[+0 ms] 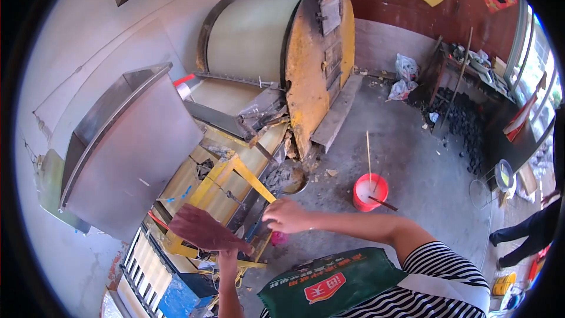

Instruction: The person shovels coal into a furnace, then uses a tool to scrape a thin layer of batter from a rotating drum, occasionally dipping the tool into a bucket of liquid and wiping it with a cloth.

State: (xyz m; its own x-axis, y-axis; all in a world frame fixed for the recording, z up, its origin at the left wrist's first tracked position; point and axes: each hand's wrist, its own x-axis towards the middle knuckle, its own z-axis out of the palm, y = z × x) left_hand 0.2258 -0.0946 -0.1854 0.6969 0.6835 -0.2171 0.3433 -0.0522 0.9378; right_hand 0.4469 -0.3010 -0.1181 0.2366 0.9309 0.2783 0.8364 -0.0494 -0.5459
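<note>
My left hand [206,229] wears a dark reddish-brown glove and is over the yellow metal frame [223,184] of the machine. Its bare wrist shows below the loose cuff, and the gloved fingers point toward the steel hopper [138,153]. My bare right hand [287,215] is just right of the glove, its fingers curled in near the end of a yellow bar. Whether it pinches anything I cannot tell. Below it shows a small pink thing [279,238]. A large drum [253,32] with a yellow, soot-marked end plate stands beyond both hands.
A red bucket [362,205] of whitish liquid with sticks in it stands on the floor. A metal basin [296,182] lies by the machine. Black lumps [465,135] are heaped at the right wall. A person's legs [527,232] show at the right edge.
</note>
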